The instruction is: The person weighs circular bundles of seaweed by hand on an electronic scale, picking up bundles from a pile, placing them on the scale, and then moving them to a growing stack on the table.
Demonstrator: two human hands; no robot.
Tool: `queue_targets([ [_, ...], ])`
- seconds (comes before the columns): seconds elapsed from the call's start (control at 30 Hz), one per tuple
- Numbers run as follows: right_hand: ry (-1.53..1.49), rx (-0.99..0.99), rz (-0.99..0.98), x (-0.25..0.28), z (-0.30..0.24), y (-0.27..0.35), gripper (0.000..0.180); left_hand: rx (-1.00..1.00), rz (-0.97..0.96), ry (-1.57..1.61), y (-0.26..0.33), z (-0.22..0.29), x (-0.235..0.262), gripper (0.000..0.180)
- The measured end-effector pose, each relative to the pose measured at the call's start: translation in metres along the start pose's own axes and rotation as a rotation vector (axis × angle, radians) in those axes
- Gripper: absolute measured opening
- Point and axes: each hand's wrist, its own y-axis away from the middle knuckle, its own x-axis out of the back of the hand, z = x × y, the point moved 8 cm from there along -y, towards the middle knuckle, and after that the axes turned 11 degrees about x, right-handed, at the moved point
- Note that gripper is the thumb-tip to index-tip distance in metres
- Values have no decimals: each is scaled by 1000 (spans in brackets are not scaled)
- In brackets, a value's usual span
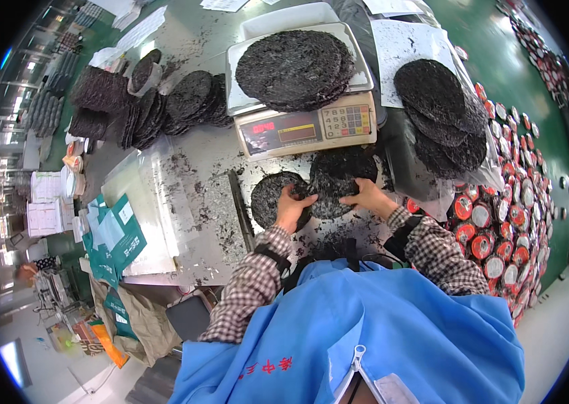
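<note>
Several round, dark discs of dried seaweed lie on the metal table close in front of me. My left hand (292, 209) is at the seam between the left seaweed disc (266, 194) and the middle seaweed disc (329, 192), its thumb stretched over the middle one. From the right, my right hand (372, 200) grips the middle disc's edge, thumb on top and fingertips partly hidden. Another dark seaweed piece (348, 161) lies just behind, overlapping. Beyond stands a digital scale (306, 128) bearing a stack of larger seaweed discs (291, 67) on its tray.
More seaweed discs (190, 97) stand in rows at the back left. At the right, a pile (430, 91) rests on plastic and paper. A metal bar (238, 205) lies left of my hands. Clear plastic sheets (139, 209) and green bags (115, 236) lie left; red-lidded tubs (500, 229) crowd the right.
</note>
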Motion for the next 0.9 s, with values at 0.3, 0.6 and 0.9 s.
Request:
queue_targets([
  [0.3,182,617,-244,-32,-125,25,50,-465,-151,7,112,82,33,41],
  [0.6,-723,284,-5,-68,-143,15,16,-846,497,-93,137,145,52,28],
  [0.9,703,1060,57,-24,-223,26,52,-754,478,778,113,177,182,49],
])
